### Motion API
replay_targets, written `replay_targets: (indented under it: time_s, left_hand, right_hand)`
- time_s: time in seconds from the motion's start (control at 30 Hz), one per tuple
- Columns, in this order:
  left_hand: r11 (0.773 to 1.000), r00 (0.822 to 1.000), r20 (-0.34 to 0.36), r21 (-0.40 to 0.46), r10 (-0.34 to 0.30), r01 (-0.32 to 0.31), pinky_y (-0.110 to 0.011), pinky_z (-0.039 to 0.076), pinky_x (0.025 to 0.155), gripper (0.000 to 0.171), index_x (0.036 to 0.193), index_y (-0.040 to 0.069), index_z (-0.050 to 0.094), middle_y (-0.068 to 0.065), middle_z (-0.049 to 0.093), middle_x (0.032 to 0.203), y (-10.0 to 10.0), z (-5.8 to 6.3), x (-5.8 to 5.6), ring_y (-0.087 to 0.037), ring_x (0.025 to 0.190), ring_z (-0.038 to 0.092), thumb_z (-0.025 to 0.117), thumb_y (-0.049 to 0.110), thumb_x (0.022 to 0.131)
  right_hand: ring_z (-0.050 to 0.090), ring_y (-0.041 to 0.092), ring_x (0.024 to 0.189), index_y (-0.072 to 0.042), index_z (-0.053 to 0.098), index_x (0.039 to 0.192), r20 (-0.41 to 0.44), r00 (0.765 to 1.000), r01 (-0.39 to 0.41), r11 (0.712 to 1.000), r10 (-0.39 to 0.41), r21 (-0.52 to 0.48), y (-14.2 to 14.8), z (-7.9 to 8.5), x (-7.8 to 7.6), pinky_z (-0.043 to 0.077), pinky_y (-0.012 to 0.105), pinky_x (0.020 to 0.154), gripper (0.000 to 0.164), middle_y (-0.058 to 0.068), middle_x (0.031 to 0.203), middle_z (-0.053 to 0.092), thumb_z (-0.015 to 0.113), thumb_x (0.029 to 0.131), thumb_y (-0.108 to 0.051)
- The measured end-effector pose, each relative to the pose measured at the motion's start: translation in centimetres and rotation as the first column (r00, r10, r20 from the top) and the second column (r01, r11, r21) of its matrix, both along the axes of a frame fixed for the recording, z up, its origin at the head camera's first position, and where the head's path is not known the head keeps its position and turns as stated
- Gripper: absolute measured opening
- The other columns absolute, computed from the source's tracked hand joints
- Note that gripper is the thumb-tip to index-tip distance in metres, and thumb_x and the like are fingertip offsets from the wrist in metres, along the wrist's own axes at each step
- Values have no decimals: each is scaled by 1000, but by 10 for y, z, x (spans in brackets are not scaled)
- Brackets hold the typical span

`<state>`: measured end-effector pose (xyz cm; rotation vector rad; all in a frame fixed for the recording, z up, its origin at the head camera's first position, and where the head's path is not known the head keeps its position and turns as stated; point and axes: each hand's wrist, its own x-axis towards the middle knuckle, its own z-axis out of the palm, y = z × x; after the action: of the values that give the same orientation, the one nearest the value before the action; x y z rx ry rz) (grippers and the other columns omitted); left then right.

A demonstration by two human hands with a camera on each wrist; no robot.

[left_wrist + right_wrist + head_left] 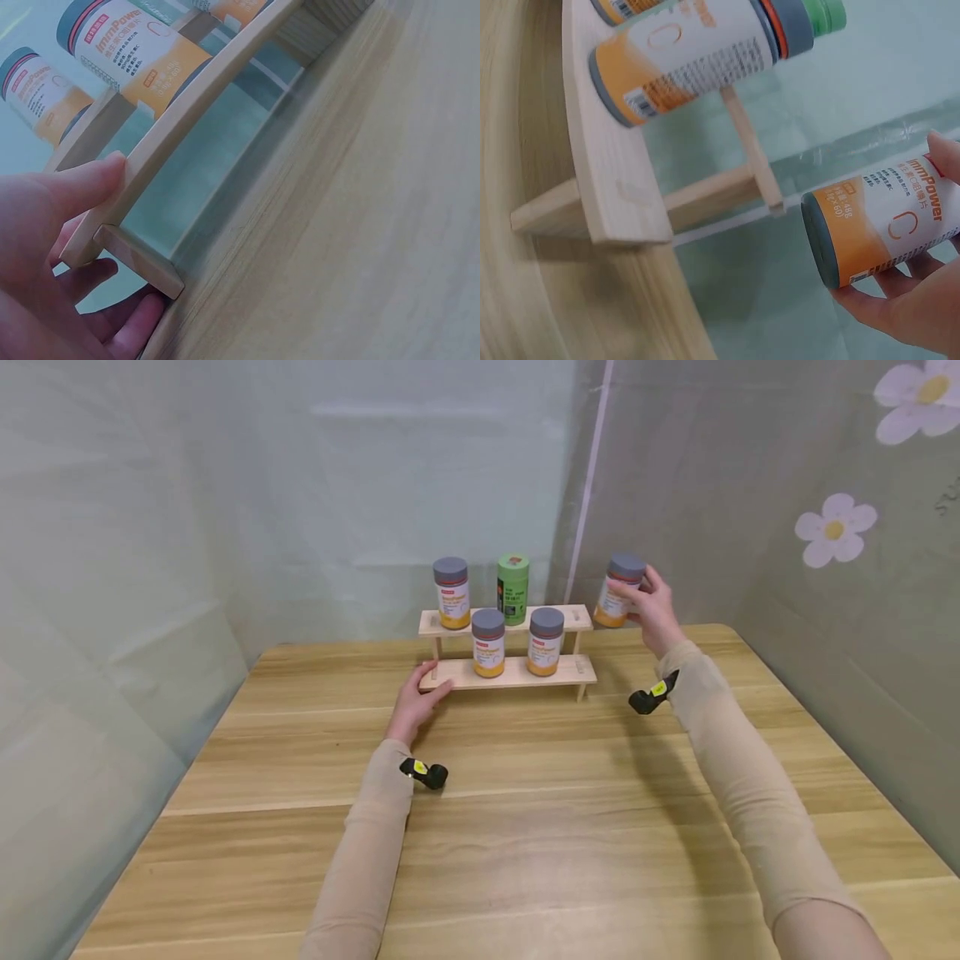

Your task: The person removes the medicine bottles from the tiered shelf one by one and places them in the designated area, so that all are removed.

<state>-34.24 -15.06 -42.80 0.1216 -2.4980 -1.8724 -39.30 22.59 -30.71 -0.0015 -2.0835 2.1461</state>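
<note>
My right hand (656,614) holds a vitamin bottle (877,217) with a grey lid and a white-and-orange label. The bottle is in the air, slightly tilted, just past the right end of the upper tier of a two-tier wooden display stand (573,668). At the stand's left end my left hand (415,703) grips the lower board (176,135), thumb against its front edge and fingers curled beneath. Two matching bottles (489,647) stand on the lower tier. The upper tier bears another grey-lidded bottle (452,593) on the left and a green bottle (513,592) near its middle.
The stand is near the back edge of a wood-grain table (525,827). Pale sheeting (375,485) hangs close behind and along both sides, with flower prints (835,531) on the right. A small black wrist camera (652,693) sits on each sleeve.
</note>
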Motion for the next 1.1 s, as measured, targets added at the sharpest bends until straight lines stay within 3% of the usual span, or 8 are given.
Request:
replay_targets:
  time_s: [0.2,0.53,0.93,1.1]
  left_hand:
    - [1000,1000,15,8,-8,8,-44,19,122,61,147,22,40,-7,24,162,0,2,-1,-28,148,24,66,28,92]
    - [999,1000,26,44,-13,12,-41,28,119,62,147,21,40,-6,22,162,0,2,-2,-25,146,26,67,27,92]
    - [1000,1000,13,24,-9,9,-41,19,122,62,146,20,42,-7,27,161,3,-1,-5,-26,148,25,69,27,90]
    - [1000,1000,17,14,-8,8,-43,17,123,62,146,21,41,-7,26,161,-1,-2,-3,-28,149,24,68,28,91]
  right_hand:
    - [42,23,130,-31,45,141,24,1000,17,1000,-17,18,9,-10,-4,38,45,100,59,1,138,48,71,88,-27]
    - [41,28,134,-28,41,142,45,999,29,997,-32,68,12,-29,-8,36,53,107,60,8,144,45,70,89,-24]
    - [37,29,136,-20,29,147,64,995,66,985,-77,160,11,-44,-8,38,41,99,63,16,155,33,62,93,-20]
    - [34,31,140,-18,28,148,85,992,76,978,-94,193,10,-57,-9,33,46,111,67,17,155,32,63,91,-17]
